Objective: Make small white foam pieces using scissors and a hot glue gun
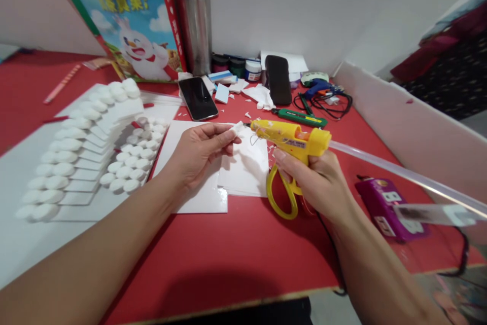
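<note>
In my left hand [205, 150] I pinch a small white piece [238, 128] between thumb and fingers; its exact kind is hard to make out. My right hand [317, 178] grips a yellow hot glue gun [289, 137], whose dark nozzle is at the white piece. A long clear glue stick [399, 173] runs out of its back. White sheets [201, 198] lie under my left hand. Below the glue gun rest scissors with a yellow handle [272, 198], partly hidden by my right hand.
Left stands a stepped white model [87, 163] with rows of round white pieces. Behind are a phone [198, 99], a second dark phone [277, 79], a green cutter [300, 118], a steel flask [194, 26] and a printed bag [129, 21]. A purple box [388, 208] lies right.
</note>
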A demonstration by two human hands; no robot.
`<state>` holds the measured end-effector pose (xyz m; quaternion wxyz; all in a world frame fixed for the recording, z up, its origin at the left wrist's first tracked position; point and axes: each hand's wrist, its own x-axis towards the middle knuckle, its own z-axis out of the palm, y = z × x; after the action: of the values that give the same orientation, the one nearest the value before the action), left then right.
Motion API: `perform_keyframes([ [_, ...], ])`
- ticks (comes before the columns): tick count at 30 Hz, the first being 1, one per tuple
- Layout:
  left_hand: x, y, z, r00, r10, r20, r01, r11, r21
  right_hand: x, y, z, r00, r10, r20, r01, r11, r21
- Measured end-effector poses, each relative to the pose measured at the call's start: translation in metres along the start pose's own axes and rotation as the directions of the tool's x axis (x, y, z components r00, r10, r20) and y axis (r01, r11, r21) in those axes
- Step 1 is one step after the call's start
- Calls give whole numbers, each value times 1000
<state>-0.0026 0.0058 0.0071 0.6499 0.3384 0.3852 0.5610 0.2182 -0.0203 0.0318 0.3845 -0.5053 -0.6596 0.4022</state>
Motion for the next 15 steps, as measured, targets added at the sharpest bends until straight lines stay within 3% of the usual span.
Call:
perform_keyframes([
  [6,0,-1,-1,1000,6,-14,-5,999,33,0,-3,-2,1000,16,-17,-15,998,62],
  [15,0,-5,-3,999,51,-21,-47,989,142,0,3,0,998,-15,60,15,1000,8],
])
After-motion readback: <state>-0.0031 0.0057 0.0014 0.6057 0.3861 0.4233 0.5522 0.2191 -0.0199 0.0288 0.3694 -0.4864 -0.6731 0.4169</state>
